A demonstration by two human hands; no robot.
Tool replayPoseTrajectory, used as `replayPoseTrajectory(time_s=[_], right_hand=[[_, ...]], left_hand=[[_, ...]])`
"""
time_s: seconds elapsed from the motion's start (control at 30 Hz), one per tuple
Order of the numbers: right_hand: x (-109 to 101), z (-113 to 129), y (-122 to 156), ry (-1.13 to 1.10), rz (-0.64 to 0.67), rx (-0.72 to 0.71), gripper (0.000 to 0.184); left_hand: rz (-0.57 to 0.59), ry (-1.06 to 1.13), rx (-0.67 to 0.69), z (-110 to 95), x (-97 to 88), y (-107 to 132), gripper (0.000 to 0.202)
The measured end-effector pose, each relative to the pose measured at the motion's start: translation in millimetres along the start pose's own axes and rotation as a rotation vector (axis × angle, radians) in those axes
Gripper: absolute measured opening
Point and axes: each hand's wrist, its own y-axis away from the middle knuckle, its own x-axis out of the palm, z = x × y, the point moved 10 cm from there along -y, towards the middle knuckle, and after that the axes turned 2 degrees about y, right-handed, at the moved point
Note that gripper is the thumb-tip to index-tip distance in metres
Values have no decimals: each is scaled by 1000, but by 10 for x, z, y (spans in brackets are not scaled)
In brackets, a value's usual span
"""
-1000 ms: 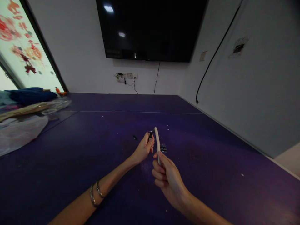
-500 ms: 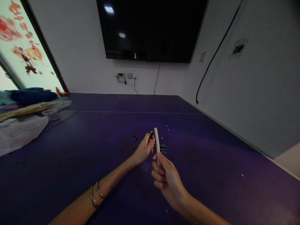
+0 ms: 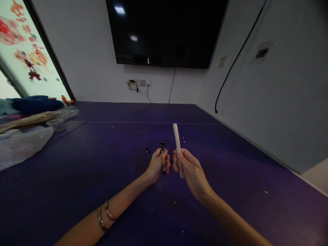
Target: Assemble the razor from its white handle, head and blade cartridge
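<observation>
Near the centre, my left hand (image 3: 156,165) is closed around a small dark razor (image 3: 163,160). Its T-shaped head points up and away from me. Just to the right, my right hand (image 3: 191,169) grips a pale, smooth, slightly curved stick (image 3: 176,138) near its lower end, with most of its length rising above the fingers. A narrow gap separates the two hands, and razor and stick do not touch. On the purple surface left of the razor lies a small black piece (image 3: 148,150), too small to name.
Pale crumbs dot the purple surface (image 3: 115,205). At the left edge are a clear plastic bag (image 3: 24,145), folded blue cloth (image 3: 36,104) and a clear cup. A wall-mounted television (image 3: 166,34) hangs ahead, and a black cable (image 3: 238,56) runs down the right wall.
My right hand has moved up and slightly right with the stick, gripping it nearer its middle. The razor has turned upright in my left hand. A small dark packet is now hidden behind my right hand.
</observation>
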Motion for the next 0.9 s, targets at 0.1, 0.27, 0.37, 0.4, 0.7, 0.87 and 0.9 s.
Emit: replayPoseTrajectory(time_s=[0.1,0.27,0.37,0.4,0.7,0.87,0.9], right_hand=[[-252,64,-330,155,-50,-87,21],[-487,34,-683,717,1,-172,23],[-597,-68,-737,1048,37,-104,37],[-629,-88,-738,1130,37,-88,42],[-529,-193,-705,1324,79,-126,60],[-691,-166,-764,1357,76,-116,59],[-719,-156,-773,1355,71,-114,59]], left_hand=[[-54,159,-129,125,-8,40,7],[-217,359,-359,335,-52,172,14],[-228,384,-375,353,-20,228,14],[-225,394,-384,364,-2,249,15],[-221,390,-404,395,79,372,18],[-247,369,-315,333,-1,329,12],[-249,366,-301,322,-10,323,11]])
